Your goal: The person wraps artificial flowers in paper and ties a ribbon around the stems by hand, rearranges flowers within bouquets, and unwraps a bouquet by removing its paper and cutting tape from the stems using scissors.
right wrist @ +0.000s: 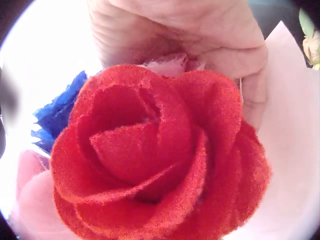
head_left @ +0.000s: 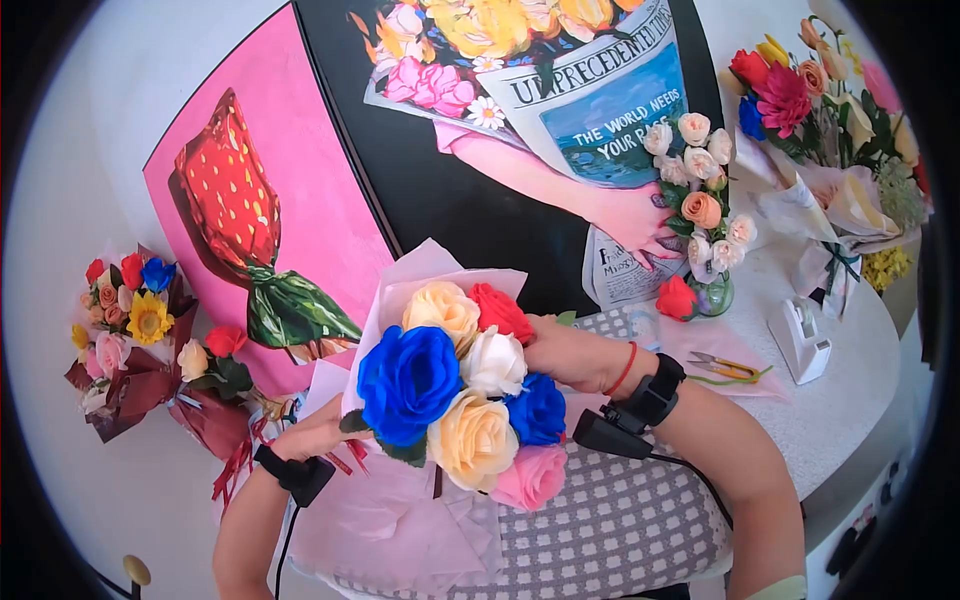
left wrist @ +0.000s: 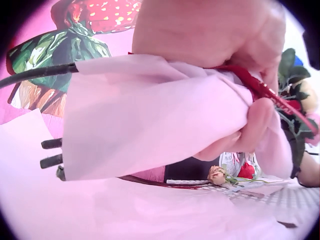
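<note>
A bouquet of roses in pink wrapping paper [head_left: 425, 262] is held up in front of me. It has a large blue rose [head_left: 408, 385], cream roses [head_left: 472, 440], a white rose [head_left: 494, 362], a red rose [head_left: 500, 310] and a pink rose [head_left: 530, 478]. My left hand [left wrist: 210, 35] grips the paper-wrapped stems below the blooms, with a red ribbon [left wrist: 255, 87] across the grip. Bare stem ends [left wrist: 51, 161] poke out of the paper. My right hand [head_left: 575, 352] reaches in beside the red and white roses; its fingertips are hidden behind the blooms, so I cannot tell what they hold.
Wrapped bouquets stand at the left [head_left: 150, 330] and the right [head_left: 850, 150]. A vase of pale roses [head_left: 712, 295], scissors [head_left: 728, 366] and a tape dispenser [head_left: 800, 340] are on the right of the table. Pink paper [head_left: 390, 530] lies in front, paintings behind.
</note>
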Demonstrator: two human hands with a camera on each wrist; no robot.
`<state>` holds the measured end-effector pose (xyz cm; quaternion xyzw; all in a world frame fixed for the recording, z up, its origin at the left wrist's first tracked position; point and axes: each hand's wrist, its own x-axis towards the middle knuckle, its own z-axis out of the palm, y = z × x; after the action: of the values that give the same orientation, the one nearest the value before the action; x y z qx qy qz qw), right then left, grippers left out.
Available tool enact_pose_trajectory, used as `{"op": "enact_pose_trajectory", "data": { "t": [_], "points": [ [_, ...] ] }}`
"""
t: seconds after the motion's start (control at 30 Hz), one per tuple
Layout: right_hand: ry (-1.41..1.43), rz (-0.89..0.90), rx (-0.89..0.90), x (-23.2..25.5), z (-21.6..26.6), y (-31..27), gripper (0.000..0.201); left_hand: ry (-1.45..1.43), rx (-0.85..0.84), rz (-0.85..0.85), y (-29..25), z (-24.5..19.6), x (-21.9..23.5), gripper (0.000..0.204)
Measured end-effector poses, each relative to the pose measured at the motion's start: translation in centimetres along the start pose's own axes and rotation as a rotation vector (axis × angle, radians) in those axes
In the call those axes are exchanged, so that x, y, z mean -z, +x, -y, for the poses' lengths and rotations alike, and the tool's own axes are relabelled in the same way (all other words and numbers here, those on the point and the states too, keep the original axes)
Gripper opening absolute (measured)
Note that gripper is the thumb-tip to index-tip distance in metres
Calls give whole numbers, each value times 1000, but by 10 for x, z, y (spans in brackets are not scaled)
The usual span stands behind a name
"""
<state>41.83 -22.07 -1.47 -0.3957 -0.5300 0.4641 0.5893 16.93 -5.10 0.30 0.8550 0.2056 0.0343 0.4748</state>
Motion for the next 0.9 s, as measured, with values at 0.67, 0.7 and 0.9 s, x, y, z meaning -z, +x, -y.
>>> {"op": "enact_pose_trajectory", "data": {
  "t": [0.67,0.7,0.9],
  "points": [
    [-106,71,-21,8,8,-5,20,-81,61,-82,0,7,3,55],
    [-97,117,-18,7,11,-5,19,-41,-92,-102,0,2,0,59],
    [-9,256,29,5,22,-4,27,260,-356,-60,-8,-8,8,62]
  ]
}}
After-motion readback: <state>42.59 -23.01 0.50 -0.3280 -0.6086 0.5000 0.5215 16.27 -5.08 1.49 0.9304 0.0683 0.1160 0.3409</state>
